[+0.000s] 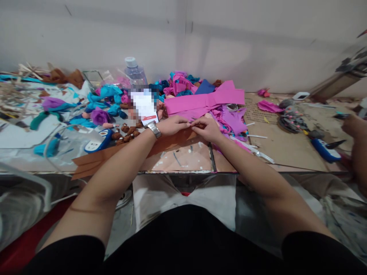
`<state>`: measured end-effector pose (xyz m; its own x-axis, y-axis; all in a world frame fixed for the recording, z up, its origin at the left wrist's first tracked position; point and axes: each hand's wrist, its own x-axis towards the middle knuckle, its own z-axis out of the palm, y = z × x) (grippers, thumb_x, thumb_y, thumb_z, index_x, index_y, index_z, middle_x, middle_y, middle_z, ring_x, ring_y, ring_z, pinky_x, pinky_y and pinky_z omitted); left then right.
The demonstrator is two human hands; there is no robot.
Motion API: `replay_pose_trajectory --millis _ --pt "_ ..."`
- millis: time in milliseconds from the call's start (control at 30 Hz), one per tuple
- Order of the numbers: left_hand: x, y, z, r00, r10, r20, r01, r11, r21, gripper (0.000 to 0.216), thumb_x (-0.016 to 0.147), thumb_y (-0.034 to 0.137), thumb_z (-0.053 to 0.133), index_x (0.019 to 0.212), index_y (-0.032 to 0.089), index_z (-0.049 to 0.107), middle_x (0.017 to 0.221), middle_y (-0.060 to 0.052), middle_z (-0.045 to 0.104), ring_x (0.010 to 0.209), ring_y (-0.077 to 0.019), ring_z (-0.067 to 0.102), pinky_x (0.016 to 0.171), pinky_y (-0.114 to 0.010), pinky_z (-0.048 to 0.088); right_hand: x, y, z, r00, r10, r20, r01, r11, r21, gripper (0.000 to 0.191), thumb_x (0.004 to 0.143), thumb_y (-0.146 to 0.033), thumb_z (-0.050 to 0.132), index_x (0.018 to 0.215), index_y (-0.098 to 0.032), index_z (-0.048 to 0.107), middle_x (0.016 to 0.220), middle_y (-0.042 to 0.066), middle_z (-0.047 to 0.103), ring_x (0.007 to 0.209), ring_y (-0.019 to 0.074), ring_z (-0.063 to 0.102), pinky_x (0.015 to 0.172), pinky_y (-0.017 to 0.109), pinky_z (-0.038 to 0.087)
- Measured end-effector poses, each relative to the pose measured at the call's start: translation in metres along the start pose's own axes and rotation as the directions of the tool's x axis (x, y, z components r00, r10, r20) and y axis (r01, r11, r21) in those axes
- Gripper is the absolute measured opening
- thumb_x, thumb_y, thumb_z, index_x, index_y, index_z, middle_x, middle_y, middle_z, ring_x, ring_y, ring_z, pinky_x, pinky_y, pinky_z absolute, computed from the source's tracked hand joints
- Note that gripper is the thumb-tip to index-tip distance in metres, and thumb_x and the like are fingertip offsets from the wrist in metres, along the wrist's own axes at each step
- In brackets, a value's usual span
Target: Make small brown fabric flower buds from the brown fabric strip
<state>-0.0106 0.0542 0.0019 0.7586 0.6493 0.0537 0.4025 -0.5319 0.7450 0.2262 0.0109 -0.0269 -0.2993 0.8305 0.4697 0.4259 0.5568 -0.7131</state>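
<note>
My left hand (pixel 174 125), with a metal watch (pixel 154 129) on its wrist, and my right hand (pixel 207 128) meet at the middle of the table. Both pinch the end of a long brown paper strip (pixel 94 160) that trails off to the left along the table's front edge. Their fingers are closed on the strip, fingertips touching each other. Small rolled brown paper pieces (pixel 127 133) lie just left of my left hand. Behind my hands lie folded pink paper strips (pixel 206 100).
Blue, purple and pink paper scraps (pixel 103 103) cover the left and middle of the table. A plastic bottle (pixel 134 71) stands at the back. A blue glue gun (pixel 325 149) and another person's arm (pixel 357 145) are at the right. A white power strip (pixel 96 143) lies left.
</note>
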Motion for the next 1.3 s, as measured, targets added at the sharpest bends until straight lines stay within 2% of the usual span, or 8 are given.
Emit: replay_pose_trajectory --millis 200,367,567,667,767,833,967,1300 --pt "-0.0004 -0.0012 0.0021 0.998 0.056 0.032 -0.056 0.998 -0.008 0.034 0.090 0.048 0.068 0.102 0.016 0.073 0.093 -0.005 0.075 0.084 -0.0196 0.065 0.078 -0.032 0.048 0.0002 -0.0036 -0.0015 0.999 0.044 0.014 -0.045 0.998 0.050 0.017 0.085 -0.027 0.075 0.096 -0.021 0.087 0.097 0.006 0.087 0.088 0.0220 0.079 0.083 0.033 0.062" --pt "-0.0004 -0.0029 0.0019 0.999 0.041 0.005 -0.041 0.997 0.064 0.025 0.090 0.037 0.063 0.099 0.017 0.074 0.089 -0.004 0.076 0.080 -0.0185 0.065 0.076 -0.031 0.047 0.0008 -0.0063 0.0003 0.996 0.090 0.026 -0.093 0.989 0.119 0.018 0.085 -0.032 0.076 0.095 -0.021 0.087 0.099 0.006 0.087 0.088 0.0224 0.080 0.082 0.033 0.063" --pt "-0.0014 0.0022 -0.0007 0.999 0.038 0.011 -0.039 0.996 0.075 0.021 0.085 0.028 0.060 0.098 0.017 0.073 0.090 -0.003 0.075 0.081 -0.0191 0.065 0.077 -0.032 0.046 0.0008 -0.0047 0.0017 0.999 0.052 0.004 -0.052 0.989 0.135 0.018 0.085 -0.032 0.075 0.093 -0.021 0.087 0.096 0.007 0.087 0.086 0.0225 0.080 0.082 0.034 0.063" --pt "-0.0021 0.0045 -0.0007 0.999 0.028 0.027 -0.029 0.998 0.048 0.020 0.090 0.034 0.061 0.095 0.017 0.071 0.088 -0.003 0.073 0.080 -0.0185 0.063 0.076 -0.032 0.045 0.0008 -0.0037 0.0000 0.999 0.048 0.001 -0.048 0.996 0.080 0.018 0.084 -0.031 0.075 0.093 -0.021 0.087 0.095 0.006 0.087 0.086 0.0221 0.079 0.081 0.033 0.062" --pt "-0.0014 0.0039 0.0002 1.000 0.026 0.006 -0.026 1.000 0.018 0.036 0.100 0.050 0.056 0.093 0.017 0.070 0.088 -0.004 0.071 0.081 -0.0186 0.061 0.078 -0.033 0.044 0.0007 -0.0038 -0.0012 0.999 0.050 -0.007 -0.049 0.998 0.035 0.019 0.082 -0.026 0.072 0.093 -0.021 0.087 0.094 0.005 0.087 0.086 0.0219 0.079 0.082 0.033 0.061" --pt "-0.0007 0.0027 0.0009 1.000 0.020 -0.024 -0.020 0.999 0.030 0.042 0.103 0.054 0.051 0.090 0.018 0.068 0.084 -0.003 0.066 0.078 -0.0175 0.057 0.075 -0.032 0.042 0.0006 -0.0044 -0.0013 0.998 0.059 -0.012 -0.059 0.998 0.032 0.019 0.082 -0.025 0.072 0.093 -0.021 0.087 0.094 0.005 0.087 0.086 0.0221 0.079 0.083 0.033 0.061" --pt "-0.0006 0.0032 0.0013 1.000 0.018 -0.013 -0.017 0.997 0.073 0.038 0.101 0.051 0.053 0.084 0.019 0.062 0.076 0.000 0.059 0.070 -0.0151 0.050 0.069 -0.031 0.037 -0.0001 -0.0053 -0.0013 0.998 0.063 -0.002 -0.063 0.997 0.038 0.019 0.083 -0.028 0.073 0.094 -0.022 0.086 0.096 0.005 0.087 0.088 0.0228 0.080 0.084 0.034 0.062" --pt "-0.0010 0.0039 0.0025 0.999 0.036 -0.041 -0.032 0.997 0.077 0.036 0.102 0.050 0.055 0.087 0.019 0.063 0.078 -0.001 0.062 0.070 -0.0153 0.051 0.069 -0.031 0.038 -0.0008 -0.0041 -0.0022 1.000 0.009 -0.007 -0.010 0.998 -0.068 0.016 0.085 -0.027 0.074 0.095 -0.024 0.086 0.094 0.005 0.086 0.088 0.0235 0.077 0.084 0.036 0.059"
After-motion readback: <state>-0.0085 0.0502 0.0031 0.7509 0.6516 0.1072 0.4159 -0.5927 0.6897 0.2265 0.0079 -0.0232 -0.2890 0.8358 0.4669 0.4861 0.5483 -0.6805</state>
